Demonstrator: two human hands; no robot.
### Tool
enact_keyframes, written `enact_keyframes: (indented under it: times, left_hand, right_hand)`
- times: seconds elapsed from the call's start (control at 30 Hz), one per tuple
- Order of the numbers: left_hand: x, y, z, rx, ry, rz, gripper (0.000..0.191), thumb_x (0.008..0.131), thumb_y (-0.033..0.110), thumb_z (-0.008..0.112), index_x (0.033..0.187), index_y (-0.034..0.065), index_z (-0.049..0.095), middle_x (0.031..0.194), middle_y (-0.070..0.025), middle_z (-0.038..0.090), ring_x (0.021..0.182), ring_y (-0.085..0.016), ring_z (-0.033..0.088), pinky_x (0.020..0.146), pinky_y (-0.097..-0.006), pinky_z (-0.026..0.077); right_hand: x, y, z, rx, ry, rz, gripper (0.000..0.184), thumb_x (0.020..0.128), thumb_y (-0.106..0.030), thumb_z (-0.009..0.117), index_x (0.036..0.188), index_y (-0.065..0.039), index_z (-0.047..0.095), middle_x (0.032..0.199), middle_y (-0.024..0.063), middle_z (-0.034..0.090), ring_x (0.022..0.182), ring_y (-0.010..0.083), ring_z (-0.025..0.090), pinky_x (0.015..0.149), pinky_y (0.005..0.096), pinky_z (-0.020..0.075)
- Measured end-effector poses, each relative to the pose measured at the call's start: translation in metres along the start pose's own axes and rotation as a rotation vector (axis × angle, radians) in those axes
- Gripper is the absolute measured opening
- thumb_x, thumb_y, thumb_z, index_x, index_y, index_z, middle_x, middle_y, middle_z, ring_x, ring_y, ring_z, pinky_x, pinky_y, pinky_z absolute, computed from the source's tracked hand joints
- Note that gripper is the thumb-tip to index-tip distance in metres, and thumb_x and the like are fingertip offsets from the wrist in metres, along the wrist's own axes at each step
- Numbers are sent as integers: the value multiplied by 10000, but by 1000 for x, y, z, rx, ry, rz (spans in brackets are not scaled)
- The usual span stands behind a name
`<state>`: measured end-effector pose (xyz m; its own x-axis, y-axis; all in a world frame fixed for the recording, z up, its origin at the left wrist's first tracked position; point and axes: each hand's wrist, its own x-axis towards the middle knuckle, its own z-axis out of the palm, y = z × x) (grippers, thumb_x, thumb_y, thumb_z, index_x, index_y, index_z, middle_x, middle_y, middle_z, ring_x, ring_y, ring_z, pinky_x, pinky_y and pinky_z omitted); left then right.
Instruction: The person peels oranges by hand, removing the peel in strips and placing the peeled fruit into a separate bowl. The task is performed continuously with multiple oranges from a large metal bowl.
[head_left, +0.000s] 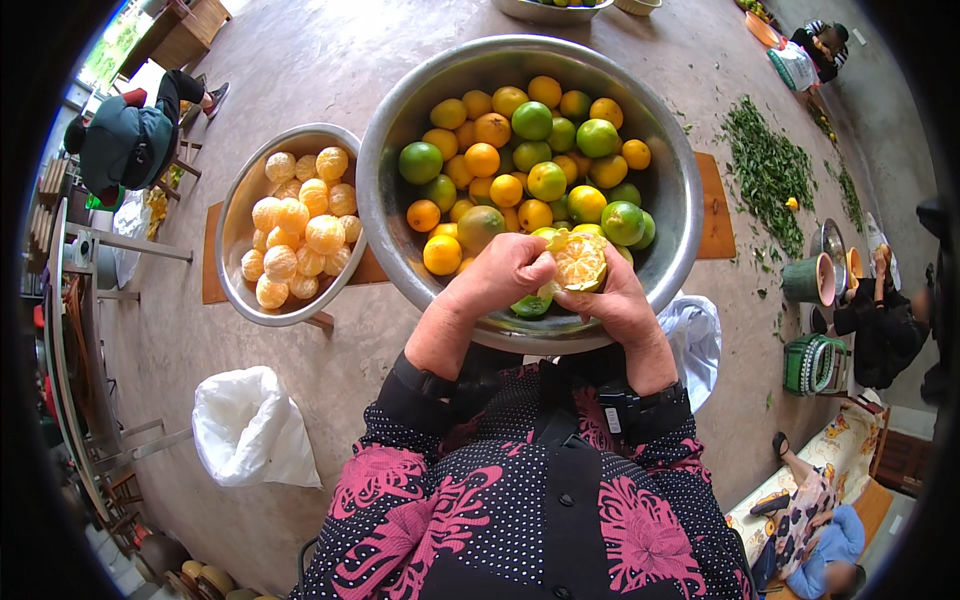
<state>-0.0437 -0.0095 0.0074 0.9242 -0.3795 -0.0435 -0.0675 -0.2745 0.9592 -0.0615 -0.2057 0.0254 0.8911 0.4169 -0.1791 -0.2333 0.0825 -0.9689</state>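
Note:
My right hand (626, 292) holds a partly peeled mandarin (579, 261) over the near rim of a large metal basin (382, 225). Its pale orange segments show on top, while green-yellow peel still wraps the sides. My left hand (510, 270) presses against the fruit's left side, thumb and fingers closed at the torn peel; the fingertips are partly hidden. Below the hands shows a piece of green peel (531, 306). Many whole green and orange mandarins (506, 190) fill the basin. To its left, a smaller metal bowl (229, 247) holds several peeled mandarins (325, 234).
Both vessels rest on a wooden bench (714, 206). A white plastic bag (255, 427) stands open at left on the concrete floor; another pale bag (694, 345) is at right. Cut leaves (769, 172) lie at right. Other people sit around, one (131, 142) at upper left.

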Motion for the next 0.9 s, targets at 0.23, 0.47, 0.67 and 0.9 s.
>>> enact_keyframes:
  times: [0.23, 0.47, 0.67, 0.9]
  left_hand:
    - [0, -3, 0, 70, -8, 49, 258, 879, 168, 460, 830, -60, 571, 663, -137, 556, 656, -143, 528, 626, -330, 466]
    - [0, -2, 0, -32, 30, 181, 329, 976, 246, 488, 873, -51, 586, 741, -145, 602, 725, -166, 571, 682, -336, 469]
    - [-2, 2, 2, -47, 12, 50, 382, 1018, 287, 462, 871, -42, 590, 735, -126, 604, 711, -159, 566, 672, -338, 468]
    - [0, -1, 3, 28, 0, 60, 323, 993, 237, 464, 870, -40, 575, 712, -145, 589, 677, -195, 566, 663, -351, 468]
  right_hand:
    - [0, 0, -2, 17, -15, 8, 608, 775, -138, 823, 1276, -41, 494, 1131, 17, 584, 1003, 102, 579, 845, 243, 485]
    - [-2, 2, -3, 16, 30, 57, 616, 780, -152, 814, 1288, -75, 475, 1058, -16, 599, 827, 42, 568, 571, 178, 434]
    - [-3, 2, -4, 25, 21, 59, 614, 783, -151, 811, 1287, -75, 467, 1050, -19, 596, 835, 42, 569, 585, 179, 439]
    - [-3, 0, -6, 24, 6, 60, 604, 789, -146, 807, 1284, -80, 467, 1037, -22, 600, 817, 44, 570, 576, 182, 439]
